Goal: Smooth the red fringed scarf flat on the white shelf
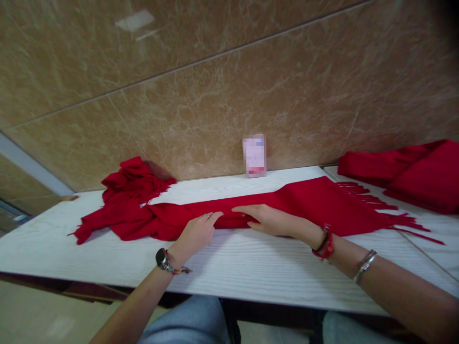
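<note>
A long red scarf (pixel 308 205) lies stretched across the white tabletop, folded narrow in its middle and wider at the fringed right end. My left hand (pixel 197 234) is closed on the near part of the narrow middle, with its fingertips partly hidden. Just to the right, my right hand (pixel 267 220) rests on the same scarf, its fingers stretched out to the left and the thumb apart. Toward the left, the cloth is wrinkled and runs up to a bunched red heap (pixel 125 184); I cannot tell whether the two are one piece.
Against the brown marbled wall (pixel 215 105) stands a small blurred pink-and-white pack (pixel 255 156). Another folded red cloth (pixel 423 177) lies at the far right, near the fringe. The white table (pixel 251 267) has its front edge close to my legs.
</note>
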A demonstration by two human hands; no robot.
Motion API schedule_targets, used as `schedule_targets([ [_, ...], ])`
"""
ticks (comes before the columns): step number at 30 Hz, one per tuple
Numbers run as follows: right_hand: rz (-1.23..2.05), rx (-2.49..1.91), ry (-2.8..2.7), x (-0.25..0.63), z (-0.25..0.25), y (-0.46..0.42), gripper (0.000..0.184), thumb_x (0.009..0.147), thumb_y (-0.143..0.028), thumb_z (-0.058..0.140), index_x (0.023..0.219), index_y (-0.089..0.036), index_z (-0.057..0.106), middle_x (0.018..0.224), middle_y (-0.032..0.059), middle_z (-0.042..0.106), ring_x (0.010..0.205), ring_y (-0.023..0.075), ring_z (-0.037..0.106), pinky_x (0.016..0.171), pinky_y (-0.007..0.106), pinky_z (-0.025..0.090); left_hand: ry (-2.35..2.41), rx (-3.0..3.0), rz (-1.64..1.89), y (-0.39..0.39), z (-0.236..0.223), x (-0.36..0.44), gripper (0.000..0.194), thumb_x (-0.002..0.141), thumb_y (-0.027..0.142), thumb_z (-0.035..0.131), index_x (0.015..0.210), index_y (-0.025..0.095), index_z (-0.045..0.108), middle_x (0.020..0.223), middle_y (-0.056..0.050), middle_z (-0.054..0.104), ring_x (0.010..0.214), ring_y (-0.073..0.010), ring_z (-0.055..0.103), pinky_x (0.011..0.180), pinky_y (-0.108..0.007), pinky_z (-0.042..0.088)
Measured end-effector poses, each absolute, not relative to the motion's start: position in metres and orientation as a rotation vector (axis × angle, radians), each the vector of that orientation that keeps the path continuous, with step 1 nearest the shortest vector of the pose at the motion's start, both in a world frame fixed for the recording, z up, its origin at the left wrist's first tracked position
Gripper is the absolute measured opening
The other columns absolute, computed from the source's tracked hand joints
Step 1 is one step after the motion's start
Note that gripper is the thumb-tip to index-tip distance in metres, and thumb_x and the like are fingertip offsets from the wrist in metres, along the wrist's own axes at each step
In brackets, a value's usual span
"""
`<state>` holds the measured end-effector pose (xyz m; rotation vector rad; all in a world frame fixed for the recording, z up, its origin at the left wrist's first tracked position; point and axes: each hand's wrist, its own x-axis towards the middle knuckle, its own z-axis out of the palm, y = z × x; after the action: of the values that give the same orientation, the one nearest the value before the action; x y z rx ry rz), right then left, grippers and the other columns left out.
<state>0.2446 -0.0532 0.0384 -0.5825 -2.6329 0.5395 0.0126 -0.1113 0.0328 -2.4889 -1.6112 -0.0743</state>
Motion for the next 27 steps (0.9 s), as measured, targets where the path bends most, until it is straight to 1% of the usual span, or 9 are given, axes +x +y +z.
schedule_targets([
  [3, 0.501, -0.595, -2.61, 0.246, 0.037, -0.047, 0.046, 0.081, -0.009, 0.046, 0.126, -0.017, 0.047, 0.124, 0.0097, 0.055, 0.11, 0.0181, 0.053, 0.094, 0.032, 0.041, -1.638, -2.481, -0.174, -0.108, 0.031, 0.015, 0.039, 0.089, 0.024, 0.042, 0.127, 0.015, 0.04, 0.116, -0.012, 0.056, 0.102, -0.0223, 0.056, 0.085, -0.036, 0.046],
  [5, 0.455, -0.587, -2.628, 0.247, 0.037, -0.046, 0.041, 0.082, -0.011, 0.046, 0.122, -0.017, 0.051, 0.119, 0.0091, 0.058, 0.106, 0.0185, 0.055, 0.092, 0.032, 0.043, -1.642, -2.486, -0.205, -0.106, 0.031, 0.017, 0.04, 0.088, 0.028, 0.046, 0.125, 0.016, 0.041, 0.119, -0.013, 0.054, 0.106, -0.0231, 0.054, 0.087, -0.037, 0.045],
  [9, 0.451, -0.554, -2.662, 0.25, 0.042, -0.048, 0.039, 0.082, -0.016, 0.05, 0.121, -0.02, 0.052, 0.115, 0.0076, 0.06, 0.102, 0.0188, 0.057, 0.089, 0.033, 0.044, -1.636, -2.526, -0.218, -0.103, 0.035, 0.022, 0.039, 0.084, 0.02, 0.049, 0.123, 0.019, 0.043, 0.119, -0.01, 0.053, 0.107, -0.021, 0.053, 0.089, -0.036, 0.045],
  [13, 0.494, -0.485, -2.7, 0.255, 0.045, -0.051, 0.063, 0.072, -0.02, 0.061, 0.132, -0.02, 0.039, 0.128, 0.0095, 0.05, 0.113, 0.0213, 0.049, 0.093, 0.034, 0.04, -1.608, -2.543, -0.182, -0.105, 0.04, 0.025, 0.043, 0.08, 0.013, 0.05, 0.122, 0.019, 0.044, 0.116, -0.009, 0.056, 0.104, -0.02, 0.056, 0.089, -0.034, 0.045],
  [15, 0.478, -0.471, -2.715, 0.257, 0.044, -0.052, 0.066, 0.073, -0.016, 0.058, 0.134, -0.019, 0.035, 0.132, 0.0103, 0.046, 0.116, 0.021, 0.046, 0.095, 0.034, 0.039, -1.595, -2.548, -0.136, -0.107, 0.041, 0.025, 0.043, 0.08, 0.013, 0.048, 0.122, 0.019, 0.044, 0.113, -0.008, 0.059, 0.1, -0.0205, 0.058, 0.086, -0.033, 0.046],
  [18, 0.429, -0.457, -2.729, 0.259, 0.045, -0.052, 0.063, 0.073, -0.011, 0.052, 0.133, -0.017, 0.035, 0.131, 0.0114, 0.046, 0.116, 0.0202, 0.046, 0.094, 0.033, 0.039, -1.617, -2.529, -0.054, -0.111, 0.042, 0.024, 0.041, 0.082, 0.012, 0.043, 0.123, 0.018, 0.043, 0.103, -0.008, 0.063, 0.09, -0.0209, 0.062, 0.079, -0.033, 0.049],
  [21, 0.335, -0.473, -2.749, 0.259, 0.05, -0.054, 0.061, 0.071, -0.008, 0.05, 0.13, -0.016, 0.039, 0.124, 0.0118, 0.052, 0.109, 0.0207, 0.051, 0.088, 0.032, 0.042, -1.638, -2.513, -0.001, -0.114, 0.043, 0.024, 0.041, 0.083, 0.012, 0.04, 0.124, 0.016, 0.042, 0.093, -0.009, 0.065, 0.082, -0.0215, 0.063, 0.073, -0.033, 0.049],
  [24, 0.18, -0.53, -2.777, 0.258, 0.056, -0.059, 0.055, 0.073, -0.008, 0.049, 0.127, -0.016, 0.043, 0.114, 0.0114, 0.059, 0.094, 0.0209, 0.058, 0.077, 0.031, 0.046, -1.685, -2.525, -0.021, -0.114, 0.042, 0.026, 0.041, 0.084, 0.011, 0.038, 0.124, 0.015, 0.04, 0.093, -0.01, 0.065, 0.081, -0.0214, 0.063, 0.071, -0.032, 0.049],
  [27, 0.054, -0.572, -2.782, 0.256, 0.057, -0.061, 0.043, 0.078, -0.012, 0.048, 0.121, -0.016, 0.05, 0.102, 0.0108, 0.064, 0.084, 0.0206, 0.061, 0.07, 0.03, 0.046, -1.732, -2.573, -0.132, -0.112, 0.039, 0.027, 0.039, 0.085, 0.01, 0.035, 0.123, 0.013, 0.04, 0.099, -0.012, 0.063, 0.087, -0.0209, 0.062, 0.076, -0.032, 0.048],
])
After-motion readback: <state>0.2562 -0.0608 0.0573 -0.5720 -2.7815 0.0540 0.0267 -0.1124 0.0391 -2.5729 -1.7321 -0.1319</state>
